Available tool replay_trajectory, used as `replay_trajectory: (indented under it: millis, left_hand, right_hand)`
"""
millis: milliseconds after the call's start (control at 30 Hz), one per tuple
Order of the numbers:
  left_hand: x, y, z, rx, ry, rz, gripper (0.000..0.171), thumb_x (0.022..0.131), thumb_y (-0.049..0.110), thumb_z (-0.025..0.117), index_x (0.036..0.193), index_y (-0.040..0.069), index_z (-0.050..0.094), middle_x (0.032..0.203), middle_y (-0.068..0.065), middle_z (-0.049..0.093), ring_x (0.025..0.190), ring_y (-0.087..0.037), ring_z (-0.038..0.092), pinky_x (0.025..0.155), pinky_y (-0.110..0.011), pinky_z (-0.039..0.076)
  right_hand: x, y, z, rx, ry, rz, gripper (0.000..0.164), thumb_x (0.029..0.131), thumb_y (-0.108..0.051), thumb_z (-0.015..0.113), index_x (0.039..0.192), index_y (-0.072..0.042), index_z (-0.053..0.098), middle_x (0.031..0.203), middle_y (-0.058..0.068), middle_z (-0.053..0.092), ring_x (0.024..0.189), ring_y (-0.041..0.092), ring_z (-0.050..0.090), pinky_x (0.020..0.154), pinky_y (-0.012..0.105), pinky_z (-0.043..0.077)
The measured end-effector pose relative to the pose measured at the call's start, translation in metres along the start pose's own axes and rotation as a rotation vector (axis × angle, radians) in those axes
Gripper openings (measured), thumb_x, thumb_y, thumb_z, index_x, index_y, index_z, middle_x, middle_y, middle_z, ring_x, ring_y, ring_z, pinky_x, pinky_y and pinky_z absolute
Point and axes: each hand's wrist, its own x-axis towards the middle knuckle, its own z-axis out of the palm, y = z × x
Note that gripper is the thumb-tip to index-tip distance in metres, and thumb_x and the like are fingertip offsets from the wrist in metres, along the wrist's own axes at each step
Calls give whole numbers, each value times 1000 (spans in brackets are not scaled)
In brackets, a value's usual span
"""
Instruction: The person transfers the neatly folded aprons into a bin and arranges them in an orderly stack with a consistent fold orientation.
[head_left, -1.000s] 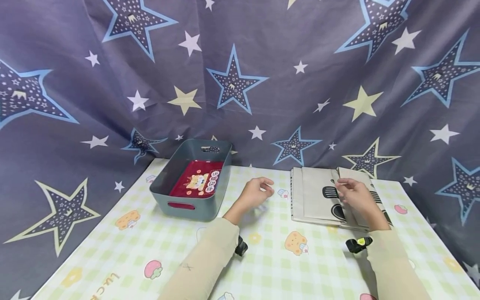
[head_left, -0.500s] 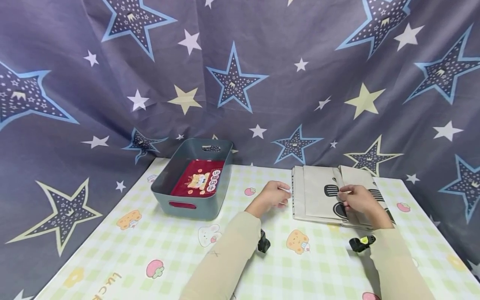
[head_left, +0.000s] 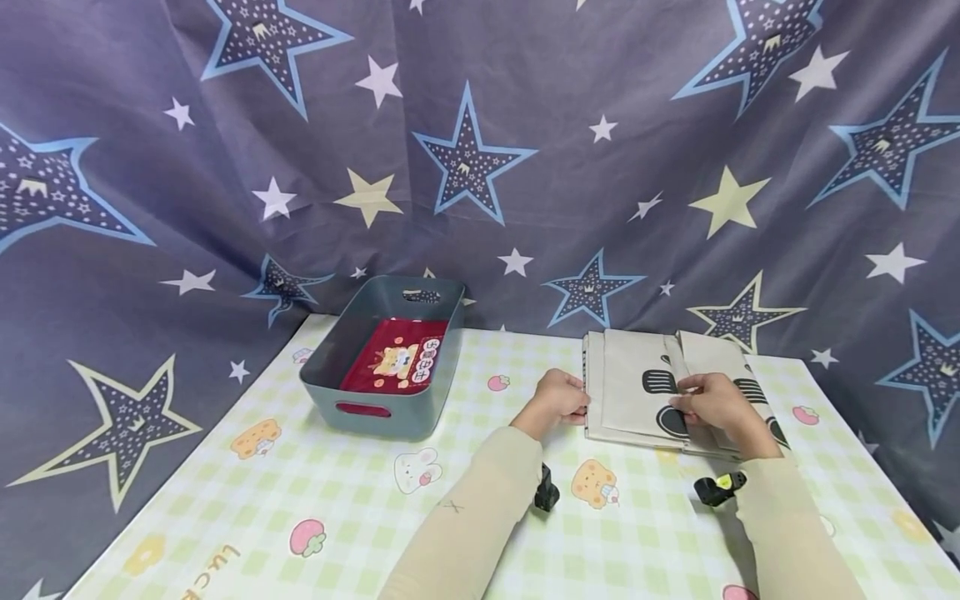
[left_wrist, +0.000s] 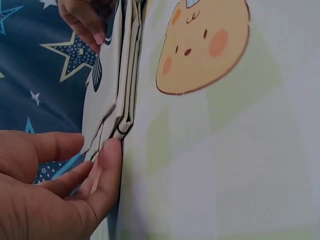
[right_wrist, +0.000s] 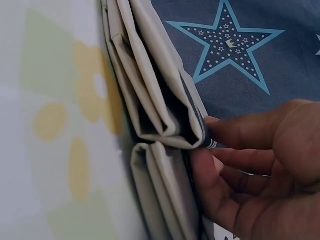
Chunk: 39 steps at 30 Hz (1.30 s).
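Note:
A folded beige cloth with black printed shapes lies flat in several layers at the right of the table in the head view. My right hand pinches a fold near its middle; in the right wrist view the thumb and index finger meet on the fold's edge. At the cloth's left edge is my left hand. The left wrist view has its fingertips touching the layered edge close to the tabletop, while the thumb stands apart from them near the upper side. Parts of the right hand's far fingers are hidden.
A grey-green plastic basket with handle slots stands at the back left. Inside it lies a red printed packet or cloth. The checked tablecloth covers the table, and a starry curtain hangs right behind it.
My left hand has moved right, from beside the basket to the cloth's left edge, and now touches it. My right hand has stayed at the cloth's fold with a slight downward shift.

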Motion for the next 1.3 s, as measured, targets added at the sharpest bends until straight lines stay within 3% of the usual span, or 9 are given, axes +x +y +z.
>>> replay_trajectory:
  millis: [267, 467, 633, 767, 933, 1100, 1300]
  left_hand:
    - [0, 7, 2, -12, 32, -55, 18, 86, -12, 65, 99, 1, 67, 70, -12, 63, 52, -15, 58, 56, -28, 59]
    - [-3, 8, 3, -94, 30, -69, 18, 87, -12, 66, 100, 0, 69, 60, -6, 55, 47, -11, 51, 54, -26, 56]
    - [-5, 9, 5, -85, 32, -63, 21, 88, -8, 70, 107, 1, 69, 63, -3, 55, 49, -10, 50, 64, -30, 59]
    - [-6, 9, 6, -83, 49, -71, 22, 86, -4, 78, 103, 3, 67, 69, -4, 58, 51, -12, 52, 70, -35, 61]
    - [-4, 9, 8, -101, 90, -54, 28, 78, -10, 82, 98, 2, 66, 85, -8, 60, 63, -18, 62, 69, -32, 61]
    - [-2, 7, 9, -118, 102, -26, 31, 76, -13, 81, 102, 0, 68, 88, -8, 61, 70, -21, 67, 66, -30, 61]
    - [0, 5, 8, -164, 95, 13, 33, 77, -15, 78, 104, 0, 71, 88, -6, 64, 70, -17, 62, 60, -28, 57]
  right_hand:
    - [1, -5, 6, -4, 7, 33, 50, 94, -6, 70, 133, 18, 52, 97, 17, 63, 71, 12, 63, 63, 26, 58]
    - [1, -6, 9, -21, 22, 38, 53, 91, -8, 75, 136, 12, 55, 102, 23, 67, 72, 13, 66, 66, 30, 59]
    - [2, -8, 12, 11, 14, 33, 55, 90, -9, 77, 138, 9, 56, 92, 12, 70, 69, 14, 61, 63, 29, 55]
    - [3, -9, 14, 57, 6, 43, 48, 97, -11, 68, 139, 9, 56, 83, 1, 67, 68, 11, 57, 61, 27, 54]
    - [4, -11, 15, 129, -16, 67, 45, 100, -5, 58, 141, 12, 52, 67, -3, 54, 61, 7, 51, 56, 24, 53]
    - [2, -13, 14, 195, -21, 108, 47, 97, -2, 62, 139, 16, 50, 74, -3, 60, 63, 5, 55, 57, 24, 56]
    - [-1, -19, 13, 239, 14, 163, 43, 93, 0, 65, 129, 20, 53, 78, -2, 63, 62, 5, 58, 57, 23, 56]
